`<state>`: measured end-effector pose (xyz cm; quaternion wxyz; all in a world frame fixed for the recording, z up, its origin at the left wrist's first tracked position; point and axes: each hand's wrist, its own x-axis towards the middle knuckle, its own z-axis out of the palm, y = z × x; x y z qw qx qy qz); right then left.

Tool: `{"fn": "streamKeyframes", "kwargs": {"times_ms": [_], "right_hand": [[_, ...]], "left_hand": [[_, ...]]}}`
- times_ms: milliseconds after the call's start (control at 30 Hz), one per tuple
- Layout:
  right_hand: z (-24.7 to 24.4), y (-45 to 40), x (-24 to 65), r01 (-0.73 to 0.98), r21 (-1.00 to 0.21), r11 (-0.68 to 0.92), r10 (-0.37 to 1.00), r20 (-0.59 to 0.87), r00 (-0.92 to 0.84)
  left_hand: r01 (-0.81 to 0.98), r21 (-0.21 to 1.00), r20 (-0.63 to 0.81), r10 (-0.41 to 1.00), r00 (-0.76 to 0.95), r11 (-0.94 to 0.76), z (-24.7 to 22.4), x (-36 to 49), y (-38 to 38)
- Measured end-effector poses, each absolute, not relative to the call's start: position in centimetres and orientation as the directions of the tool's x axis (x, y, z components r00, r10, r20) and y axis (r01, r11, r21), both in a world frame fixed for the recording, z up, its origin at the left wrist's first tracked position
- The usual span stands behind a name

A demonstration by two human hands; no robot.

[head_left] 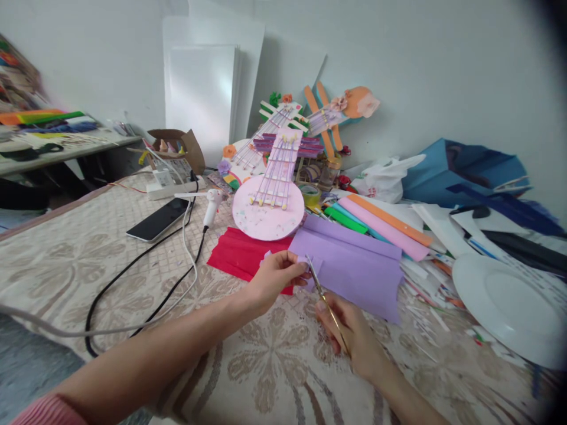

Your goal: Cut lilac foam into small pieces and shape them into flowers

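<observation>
Here, the left hand [279,274] has its fingers pinched, thumb against forefinger, on a small purple scrap [315,269] above the bench [272,360]. The right hand [344,328] has its fingers curled round the scissors [328,306], their tips at the scrap; how far the blades gape, I cannot tell. Purple paper [358,268] lies just beyond the hands, with red paper [233,254] to its left. Behind them sits the pink guitar [268,218]; farther left are the glue gun [213,208] and phone [159,219].
</observation>
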<state>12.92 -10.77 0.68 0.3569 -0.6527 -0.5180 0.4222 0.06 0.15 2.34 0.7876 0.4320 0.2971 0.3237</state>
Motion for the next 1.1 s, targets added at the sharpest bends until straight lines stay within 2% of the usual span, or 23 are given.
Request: {"fn": "streamKeyframes", "kwargs": {"times_ms": [233, 1100], "right_hand": [[0.44, -10.66, 12.96, 0.217, -0.943, -0.254, 0.967, -0.241, 0.084], [0.43, -10.87, 13.26, 0.23, -0.939, -0.255, 0.966, -0.24, 0.092]], "left_hand": [[-0.244, 0.857, -0.219, 0.749, 0.626, 0.454, 2.28, 0.06, 0.17], [-0.296, 0.81, -0.216, 0.727, 0.651, 0.506, 2.06, 0.09, 0.32]]}}
